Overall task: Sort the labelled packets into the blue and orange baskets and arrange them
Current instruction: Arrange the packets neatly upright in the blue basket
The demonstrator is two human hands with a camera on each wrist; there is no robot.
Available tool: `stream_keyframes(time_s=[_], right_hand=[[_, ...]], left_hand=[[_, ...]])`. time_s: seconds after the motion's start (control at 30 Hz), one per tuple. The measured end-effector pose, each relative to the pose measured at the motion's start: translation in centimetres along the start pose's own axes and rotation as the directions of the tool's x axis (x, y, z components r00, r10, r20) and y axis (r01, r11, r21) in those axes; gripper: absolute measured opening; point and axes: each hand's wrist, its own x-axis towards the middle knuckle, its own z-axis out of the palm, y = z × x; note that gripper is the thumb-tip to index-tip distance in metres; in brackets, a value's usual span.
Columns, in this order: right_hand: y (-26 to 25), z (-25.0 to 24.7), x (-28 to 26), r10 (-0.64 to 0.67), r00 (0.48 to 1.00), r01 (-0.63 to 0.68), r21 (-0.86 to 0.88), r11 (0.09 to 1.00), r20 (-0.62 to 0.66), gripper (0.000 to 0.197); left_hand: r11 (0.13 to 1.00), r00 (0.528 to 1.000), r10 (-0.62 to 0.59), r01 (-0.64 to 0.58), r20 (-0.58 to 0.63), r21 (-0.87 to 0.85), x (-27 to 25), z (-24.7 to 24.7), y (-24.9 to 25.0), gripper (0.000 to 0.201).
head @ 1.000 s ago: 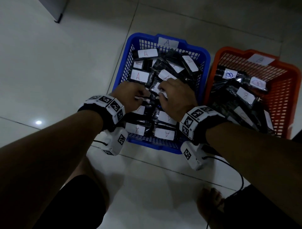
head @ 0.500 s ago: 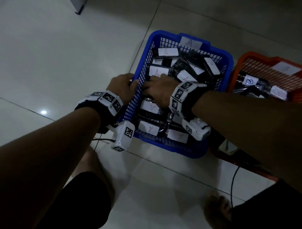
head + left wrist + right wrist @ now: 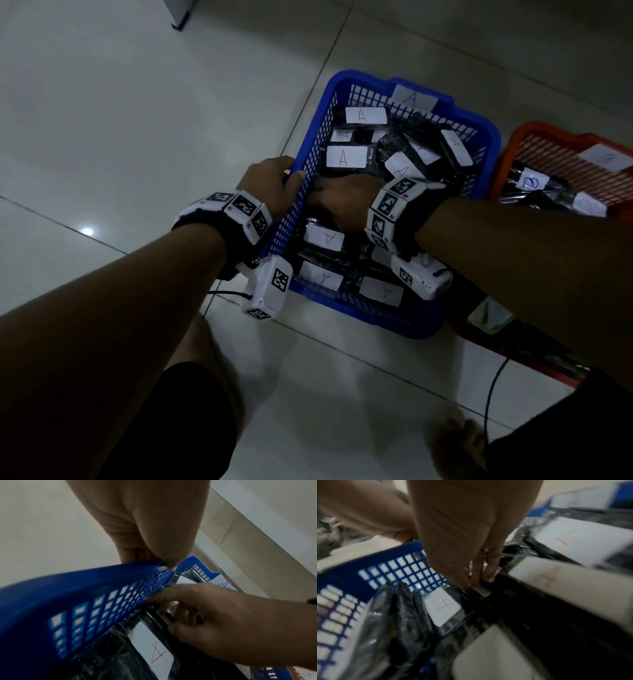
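Blue basket [image 3: 486, 150] | left hand [image 3: 270, 185] grips rim | right hand [image 3: 342, 205] among packets [image 3: 346, 159]

Packets [image 3: 346, 158] in left basket [image 3: 310, 192]; likely touching right basket [image 3: 507, 161]

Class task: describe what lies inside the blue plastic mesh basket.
The blue plastic mesh basket holds black plastic packets with white A labels, and the right hand reaching among them. Lower layers and the basket floor are covered.

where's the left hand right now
In the head view the left hand grips the left rim of the blue basket, just left of the right hand among the packets inside.
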Motion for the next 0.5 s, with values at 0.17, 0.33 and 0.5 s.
stream_keyframes(time_s=[0.17, 0.33, 0.5], right_hand=[[-0.4, -0.5, 0.0, -0.078, 0.996, 0.084, -0.247, 0.965, 0.035, 0.045], [0.0, -1.1, -0.5, -0.097, 0.992, 0.12, -0.358, 0.926, 0.083, 0.047], [-0.5, -1.9, -0.1, -0.043, 0.993, 0.082, -0.378, 0.922, 0.11, 0.047]], left_hand=[[1.0, 1.0, -0.005, 0.005, 0.009, -0.011, 0.1, -0.1, 0.0, 0.032], [1.0, 1.0, -0.016, 0.016, 0.016, -0.004, 0.2, -0.2, 0.0, 0.033], [1.0, 1.0, -0.016, 0.016, 0.026, 0.008, 0.3, -0.4, -0.1, 0.033]])
